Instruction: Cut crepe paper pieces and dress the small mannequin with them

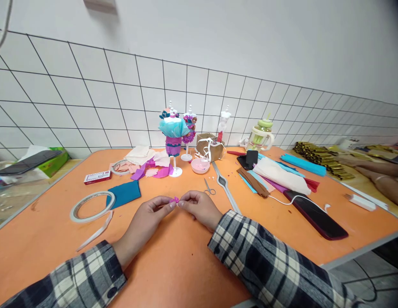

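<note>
Because pink scrap (174,200) looks so tiny, left hand (149,216) and right hand (201,208) share it — each closed to fingertip pinch, one per side, over worktop (167,265). Scissors (209,188) lie near right hand, probably for easy reach; mannequin (173,144) stands back — likely leaving elbow room.

Crinkled, papery pink piece (175,200), shiny metal scissors (209,190), smooth, satiny orange tabletop (173,261), glossy black phone (317,216).
</note>
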Demonstrator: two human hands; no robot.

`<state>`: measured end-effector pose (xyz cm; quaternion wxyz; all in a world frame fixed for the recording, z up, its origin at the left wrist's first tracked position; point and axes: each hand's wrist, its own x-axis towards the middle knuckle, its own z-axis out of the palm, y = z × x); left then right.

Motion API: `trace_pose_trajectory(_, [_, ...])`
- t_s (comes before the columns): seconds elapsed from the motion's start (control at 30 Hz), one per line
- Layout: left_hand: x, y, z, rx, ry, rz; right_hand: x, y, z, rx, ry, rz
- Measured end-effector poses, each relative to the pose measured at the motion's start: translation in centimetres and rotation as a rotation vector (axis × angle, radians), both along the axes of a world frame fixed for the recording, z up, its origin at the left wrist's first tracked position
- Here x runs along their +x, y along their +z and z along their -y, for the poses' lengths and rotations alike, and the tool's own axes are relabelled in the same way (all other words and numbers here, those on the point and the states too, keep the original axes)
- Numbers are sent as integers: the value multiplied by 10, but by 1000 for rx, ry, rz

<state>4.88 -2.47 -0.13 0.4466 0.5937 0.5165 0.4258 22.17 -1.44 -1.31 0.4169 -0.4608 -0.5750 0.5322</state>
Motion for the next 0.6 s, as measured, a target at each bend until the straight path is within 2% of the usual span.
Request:
trace_pose_trajectory(0.1, [0, 0, 0, -18, -20, 5, 1, 2, 0, -18, 2, -12])
trace_pose_trajectory(0.23, [1, 3, 1, -25, -84, -49, 3, 5, 0, 65, -39, 4])
trace_pose_trajectory(0.4, [4, 4, 2, 22, -153, -155, 2, 1, -3, 147, -34, 91])
trace_pose_trajectory(0.5, [3, 3, 2, -5, -145, -127, 3, 0, -4, 135, -44, 76])
trace_pose_trajectory(0.6, [1, 2, 0, -59, -82, -18, 5, 0, -5, 62, -18, 8])
